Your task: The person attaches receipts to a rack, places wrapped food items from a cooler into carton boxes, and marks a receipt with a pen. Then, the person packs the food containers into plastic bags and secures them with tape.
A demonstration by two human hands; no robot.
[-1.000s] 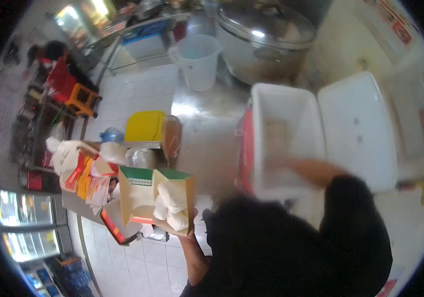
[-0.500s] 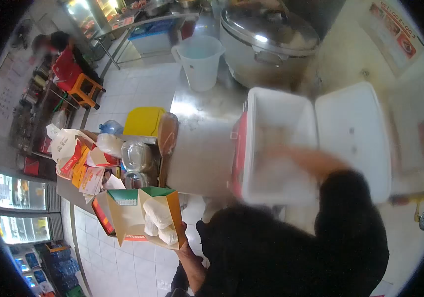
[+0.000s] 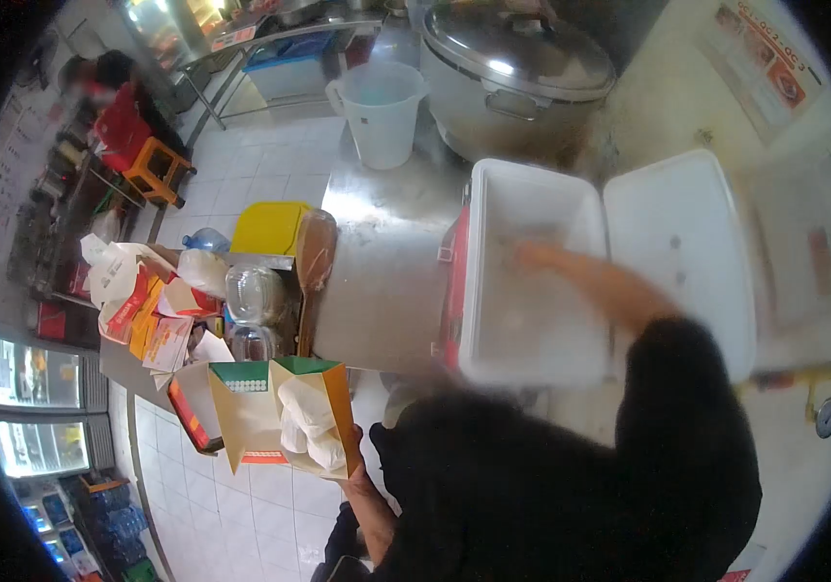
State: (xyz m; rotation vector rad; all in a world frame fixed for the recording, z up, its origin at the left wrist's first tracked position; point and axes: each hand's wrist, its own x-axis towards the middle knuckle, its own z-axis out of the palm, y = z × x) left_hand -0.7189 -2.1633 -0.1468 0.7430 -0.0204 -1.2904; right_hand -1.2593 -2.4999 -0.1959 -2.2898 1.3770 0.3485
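Note:
My left hand (image 3: pixel 357 460) grips the right side of an open cardboard food box (image 3: pixel 251 432) with green inner flaps. Several white wrapped bundles (image 3: pixel 309 412) sit in the box's right compartment. My right hand (image 3: pixel 537 255) reaches down inside an open cooler box (image 3: pixel 481 281), white within and red on its outer side. Motion blurs its fingers, and whether it holds anything cannot be made out. The cooler's white lid (image 3: pixel 692 262) is folded open to the right, beneath my forearm.
Left of the bare steel counter (image 3: pixel 377 310) lie folded cartons (image 3: pixel 144 301), clear plastic containers (image 3: pixel 255 296), a yellow bin (image 3: pixel 268 228) and a wrapped paddle (image 3: pixel 316 252). Behind stand a plastic pitcher (image 3: pixel 383 121) and a large lidded cooker (image 3: pixel 493 107). Another person (image 3: pixel 115 78) is at far left.
My right hand has moved farther toward the back of the cooler. The whole view has shifted slightly; my left hand still holds the food box.

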